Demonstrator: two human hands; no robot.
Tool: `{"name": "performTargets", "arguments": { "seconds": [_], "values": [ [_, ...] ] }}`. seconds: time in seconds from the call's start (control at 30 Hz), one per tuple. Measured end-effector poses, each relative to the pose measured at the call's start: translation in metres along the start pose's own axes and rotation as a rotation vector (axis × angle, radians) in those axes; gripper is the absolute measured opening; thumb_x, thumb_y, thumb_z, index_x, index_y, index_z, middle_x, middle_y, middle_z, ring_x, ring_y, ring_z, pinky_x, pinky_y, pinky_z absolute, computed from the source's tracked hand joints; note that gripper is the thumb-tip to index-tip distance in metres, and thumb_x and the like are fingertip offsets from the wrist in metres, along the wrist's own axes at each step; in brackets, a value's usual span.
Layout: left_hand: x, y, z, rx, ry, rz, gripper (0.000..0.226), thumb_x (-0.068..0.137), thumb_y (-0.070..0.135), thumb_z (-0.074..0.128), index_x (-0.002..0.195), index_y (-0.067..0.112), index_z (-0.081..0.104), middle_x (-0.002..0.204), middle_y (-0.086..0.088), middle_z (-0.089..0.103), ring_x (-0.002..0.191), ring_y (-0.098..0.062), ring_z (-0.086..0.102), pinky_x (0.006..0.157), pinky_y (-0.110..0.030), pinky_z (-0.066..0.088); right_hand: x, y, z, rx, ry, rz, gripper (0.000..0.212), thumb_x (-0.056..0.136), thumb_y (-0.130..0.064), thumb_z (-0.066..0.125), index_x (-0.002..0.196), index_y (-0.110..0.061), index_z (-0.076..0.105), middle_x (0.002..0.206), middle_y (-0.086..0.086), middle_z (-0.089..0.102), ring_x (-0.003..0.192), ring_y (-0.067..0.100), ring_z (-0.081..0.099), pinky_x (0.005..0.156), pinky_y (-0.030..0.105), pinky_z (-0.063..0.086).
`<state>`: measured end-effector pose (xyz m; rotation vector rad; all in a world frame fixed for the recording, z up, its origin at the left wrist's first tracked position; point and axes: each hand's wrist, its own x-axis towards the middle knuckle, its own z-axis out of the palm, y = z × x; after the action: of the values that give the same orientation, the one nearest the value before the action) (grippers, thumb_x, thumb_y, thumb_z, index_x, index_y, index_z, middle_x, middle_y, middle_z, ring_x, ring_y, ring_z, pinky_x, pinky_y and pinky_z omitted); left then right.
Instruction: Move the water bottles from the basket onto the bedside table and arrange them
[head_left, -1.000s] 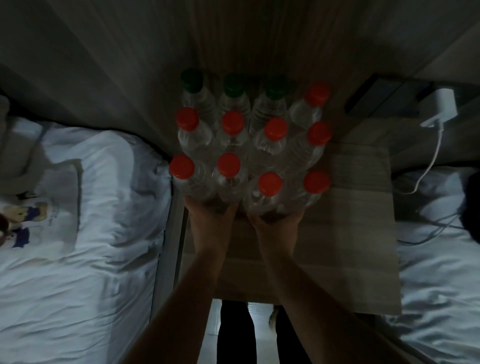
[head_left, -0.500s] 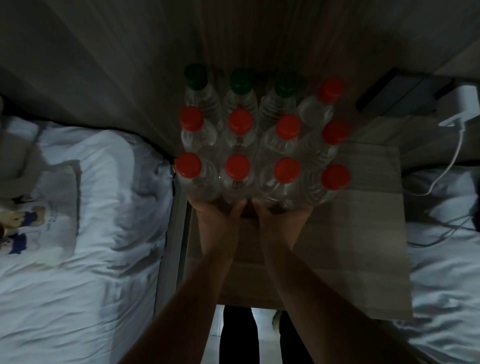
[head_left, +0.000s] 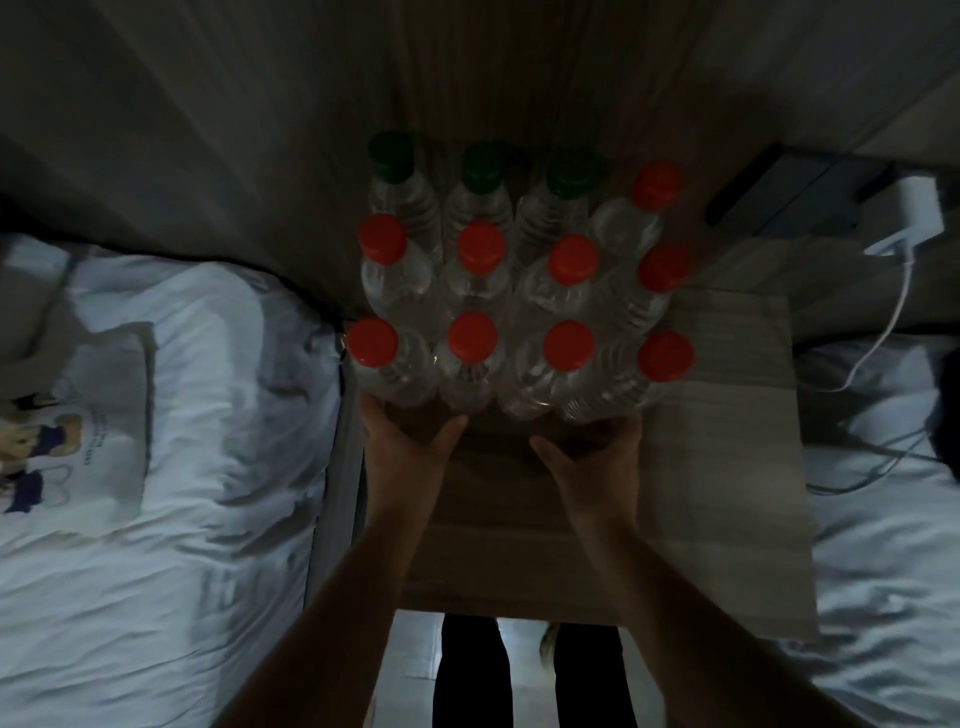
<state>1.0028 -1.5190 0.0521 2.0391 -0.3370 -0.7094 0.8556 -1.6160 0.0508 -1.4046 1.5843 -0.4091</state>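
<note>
Several clear water bottles (head_left: 519, 291) stand upright in a tight block of three rows at the back of the wooden bedside table (head_left: 727, 467). Most have red caps; three in the far row have green caps (head_left: 480, 166). My left hand (head_left: 408, 441) rests against the base of the front-left bottles (head_left: 395, 374), fingers spread. My right hand (head_left: 592, 457) presses on the base of the front-right bottles (head_left: 613, 395), also with open fingers. Neither hand grips a bottle. No basket is in view.
A bed with white sheets (head_left: 156, 467) lies left of the table, another white bed (head_left: 893, 519) to the right. A white charger (head_left: 914, 218) with cable (head_left: 893, 312) hangs at the wall, top right, beside a dark flat object (head_left: 779, 192). My legs (head_left: 519, 675) show below the table's front edge.
My hands have slid apart from the middle of the front row toward its two ends. The third front bottle was pushed back into line with its row.
</note>
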Motion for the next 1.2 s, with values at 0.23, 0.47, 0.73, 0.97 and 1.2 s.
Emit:
{"name": "performTargets", "arguments": {
  "seconds": [0.23, 0.47, 0.73, 0.97, 1.2],
  "values": [
    [-0.001, 0.012, 0.011, -0.103, 0.034, 0.008, 0.092, 0.067, 0.038, 0.080, 0.139, 0.029, 0.023, 0.140, 0.006, 0.044, 0.128, -0.006, 0.044, 0.102, -0.023, 0.040, 0.004, -0.009, 0.013, 0.147, 0.015, -0.036, 0.100, 0.056, -0.034, 0.089, 0.136, -0.025, 0.029, 0.136, -0.004, 0.051, 0.124, 0.014, 0.052, 0.105, 0.040, 0.045],
    [0.002, 0.010, 0.013, -0.076, 0.023, -0.006, 0.089, 0.070, 0.035, 0.078, 0.140, 0.024, 0.023, 0.140, 0.005, 0.045, 0.128, -0.008, 0.045, 0.093, -0.012, 0.036, 0.008, -0.013, 0.025, 0.209, 0.056, -0.011, 0.107, 0.052, -0.043, 0.090, 0.136, -0.028, 0.026, 0.139, -0.004, 0.049, 0.127, 0.012, 0.050, 0.105, 0.041, 0.045],
    [0.002, 0.009, 0.011, -0.036, 0.012, -0.003, 0.091, 0.069, 0.040, 0.078, 0.139, 0.022, 0.022, 0.141, 0.002, 0.046, 0.129, -0.011, 0.046, 0.104, -0.032, 0.041, 0.010, -0.011, 0.025, 0.245, 0.060, -0.070, 0.113, 0.051, -0.036, 0.093, 0.140, -0.024, 0.025, 0.144, -0.005, 0.040, 0.132, 0.009, 0.042, 0.111, 0.033, 0.039],
    [0.002, 0.007, 0.007, 0.032, 0.036, -0.041, 0.103, 0.058, 0.056, 0.079, 0.139, 0.033, 0.020, 0.141, 0.004, 0.043, 0.130, -0.014, 0.044, 0.105, -0.043, 0.043, 0.008, -0.006, 0.022, 0.008, 0.079, 0.024, 0.121, 0.046, -0.062, 0.082, 0.143, -0.031, 0.017, 0.150, -0.005, 0.031, 0.140, 0.019, 0.031, 0.113, 0.056, 0.025],
    [0.004, 0.009, -0.021, 0.296, -0.050, -0.135, 0.117, 0.049, 0.088, 0.052, 0.144, 0.026, 0.024, 0.146, -0.004, 0.040, 0.134, -0.025, 0.040, 0.103, -0.052, 0.042, 0.008, 0.005, 0.004, -0.050, -0.116, 0.055, 0.114, 0.043, -0.061, 0.076, 0.141, -0.039, 0.022, 0.140, 0.001, 0.048, 0.127, 0.028, 0.048, 0.100, 0.054, 0.045]
  ]
}}
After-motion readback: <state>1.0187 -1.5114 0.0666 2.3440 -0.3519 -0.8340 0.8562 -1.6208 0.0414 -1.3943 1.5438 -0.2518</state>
